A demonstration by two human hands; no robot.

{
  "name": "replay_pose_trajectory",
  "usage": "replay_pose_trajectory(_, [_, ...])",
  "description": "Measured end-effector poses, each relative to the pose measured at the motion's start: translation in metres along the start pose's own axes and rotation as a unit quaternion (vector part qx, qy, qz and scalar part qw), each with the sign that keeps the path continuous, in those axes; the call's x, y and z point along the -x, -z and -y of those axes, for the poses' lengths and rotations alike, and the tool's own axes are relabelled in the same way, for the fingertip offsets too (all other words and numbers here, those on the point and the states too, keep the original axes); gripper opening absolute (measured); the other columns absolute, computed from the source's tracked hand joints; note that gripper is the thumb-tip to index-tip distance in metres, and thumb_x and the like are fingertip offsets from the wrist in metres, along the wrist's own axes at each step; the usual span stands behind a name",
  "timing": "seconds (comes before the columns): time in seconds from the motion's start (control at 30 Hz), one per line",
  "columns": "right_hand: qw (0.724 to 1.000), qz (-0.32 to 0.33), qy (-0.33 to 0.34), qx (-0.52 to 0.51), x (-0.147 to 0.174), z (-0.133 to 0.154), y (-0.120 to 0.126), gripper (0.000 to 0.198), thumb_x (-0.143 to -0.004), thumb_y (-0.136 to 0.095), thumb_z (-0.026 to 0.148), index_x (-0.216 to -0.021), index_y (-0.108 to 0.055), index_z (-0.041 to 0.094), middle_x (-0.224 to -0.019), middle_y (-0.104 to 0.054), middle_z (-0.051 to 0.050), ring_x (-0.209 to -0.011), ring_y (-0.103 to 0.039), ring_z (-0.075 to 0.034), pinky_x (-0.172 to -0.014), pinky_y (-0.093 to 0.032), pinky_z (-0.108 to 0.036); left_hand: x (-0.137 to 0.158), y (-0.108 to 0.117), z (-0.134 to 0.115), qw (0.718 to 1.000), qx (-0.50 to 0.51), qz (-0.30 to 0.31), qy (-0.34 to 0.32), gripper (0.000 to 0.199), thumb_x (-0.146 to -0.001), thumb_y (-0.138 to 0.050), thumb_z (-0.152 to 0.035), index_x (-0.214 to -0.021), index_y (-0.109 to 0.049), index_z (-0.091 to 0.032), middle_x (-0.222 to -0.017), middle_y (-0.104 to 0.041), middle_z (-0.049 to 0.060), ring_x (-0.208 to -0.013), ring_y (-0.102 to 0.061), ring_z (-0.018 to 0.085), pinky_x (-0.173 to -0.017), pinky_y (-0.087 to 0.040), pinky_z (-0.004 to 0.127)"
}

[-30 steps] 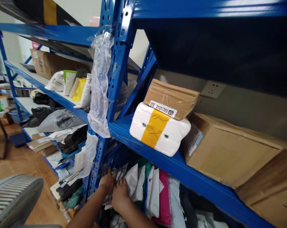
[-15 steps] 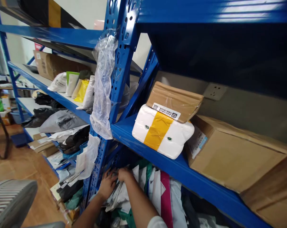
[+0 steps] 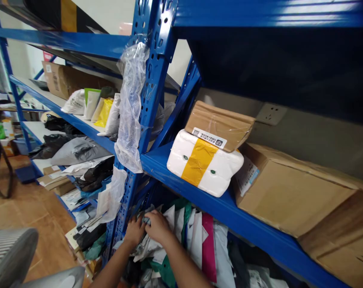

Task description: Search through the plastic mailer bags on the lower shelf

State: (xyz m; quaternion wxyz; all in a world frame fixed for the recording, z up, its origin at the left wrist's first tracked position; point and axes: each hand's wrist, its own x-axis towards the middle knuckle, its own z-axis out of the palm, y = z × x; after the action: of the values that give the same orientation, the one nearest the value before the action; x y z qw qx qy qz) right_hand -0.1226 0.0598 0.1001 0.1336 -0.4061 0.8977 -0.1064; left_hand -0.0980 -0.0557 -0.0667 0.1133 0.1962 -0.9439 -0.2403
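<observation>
Both my hands are down among the upright mailer bags (image 3: 196, 240) packed on the lower shelf of a blue metal rack. My left hand (image 3: 134, 231) rests on grey and white packets next to the rack's upright post (image 3: 148, 100). My right hand (image 3: 157, 226) is just beside it, fingers curled over the top edge of a small grey packet (image 3: 145, 220). White, green and pink bags stand to the right of my hands. My forearms hide the packets below.
On the shelf above sit a white foam box with yellow tape (image 3: 203, 164), a taped cardboard box (image 3: 219, 125) on top of it and a large carton (image 3: 289, 192). Clear plastic wrap (image 3: 129, 108) hangs on the post. More parcels fill the left rack (image 3: 79, 140). A grey fan (image 3: 10, 256) stands at lower left.
My right hand moved up and left from the white bags to the packet tops beside my left hand. The view shifted slightly.
</observation>
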Motion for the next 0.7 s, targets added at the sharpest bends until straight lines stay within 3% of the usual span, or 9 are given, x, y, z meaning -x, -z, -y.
replay_pose_trajectory(0.1, [0.994,-0.035,0.051,-0.095,0.043,-0.008,-0.014,0.037,-0.081,-0.055,0.015,-0.114,-0.067,0.024,-0.115,-0.069,-0.003,-0.111,-0.062,-0.017,-0.098,-0.045,-0.024,0.001,0.007,-0.009,0.999,0.008,0.012,0.038,0.038,-0.09,-0.041,-0.02,-0.118,-0.066,-0.016,-0.141,-0.052,0.014,-0.137,-0.038,0.036,-0.115,-0.027,0.049])
replay_pose_trajectory(0.23, [0.968,-0.094,0.07,-0.22,0.078,-0.037,-0.052,0.035,-0.072,-0.055,0.007,-0.098,-0.073,0.023,-0.097,-0.073,-0.003,-0.094,-0.067,-0.018,-0.089,-0.049,-0.026,-0.001,0.016,-0.014,0.992,0.048,-0.009,0.118,0.049,-0.095,-0.03,-0.024,-0.133,-0.051,-0.001,-0.135,-0.054,0.023,-0.131,-0.047,0.033,-0.113,-0.033,0.042])
replay_pose_trajectory(0.3, [0.952,-0.132,0.105,-0.254,0.087,-0.051,-0.066,0.034,-0.07,-0.054,0.007,-0.092,-0.073,0.024,-0.089,-0.073,-0.002,-0.088,-0.067,-0.018,-0.085,-0.05,-0.026,0.002,0.022,-0.015,0.987,0.078,-0.027,0.14,0.05,-0.096,-0.026,-0.025,-0.132,-0.051,0.0,-0.131,-0.057,0.023,-0.127,-0.051,0.029,-0.112,-0.034,0.038])
replay_pose_trajectory(0.4, [0.921,-0.172,0.155,-0.314,0.095,-0.06,-0.07,0.024,-0.08,-0.051,0.018,-0.091,-0.072,0.025,-0.085,-0.072,-0.001,-0.083,-0.067,-0.017,-0.081,-0.051,-0.026,0.021,0.033,-0.022,0.978,0.118,-0.071,0.156,0.049,-0.096,-0.026,-0.028,-0.126,-0.056,-0.004,-0.127,-0.059,0.02,-0.123,-0.054,0.028,-0.111,-0.037,0.039])
replay_pose_trajectory(0.57, [0.875,-0.152,0.205,-0.412,0.096,-0.046,-0.054,0.022,-0.088,-0.054,0.037,-0.09,-0.071,0.024,-0.083,-0.073,-0.003,-0.081,-0.068,-0.017,-0.08,-0.053,-0.022,0.103,0.039,-0.048,0.957,0.159,-0.174,0.168,0.047,-0.095,-0.028,-0.033,-0.13,-0.052,-0.014,-0.132,-0.054,0.013,-0.125,-0.051,0.021,-0.11,-0.038,0.034])
replay_pose_trajectory(0.63, [0.861,-0.093,0.239,-0.439,0.093,-0.039,-0.053,0.024,-0.087,-0.058,0.04,-0.097,-0.072,0.023,-0.09,-0.074,-0.005,-0.086,-0.07,-0.017,-0.082,-0.054,-0.022,0.154,0.028,-0.052,0.953,0.151,-0.197,0.171,0.043,-0.093,-0.033,-0.031,-0.128,-0.055,-0.019,-0.126,-0.057,0.011,-0.12,-0.053,0.021,-0.105,-0.043,0.034])
replay_pose_trajectory(0.7, [0.843,-0.029,0.261,-0.469,0.09,-0.03,-0.06,0.031,-0.085,-0.06,0.045,-0.1,-0.072,0.021,-0.095,-0.075,-0.008,-0.088,-0.071,-0.019,-0.081,-0.057,-0.023,0.219,0.009,-0.048,0.965,0.103,-0.168,0.172,0.042,-0.087,-0.039,-0.022,-0.124,-0.058,-0.021,-0.116,-0.061,0.012,-0.109,-0.059,0.025,-0.095,-0.049,0.039])
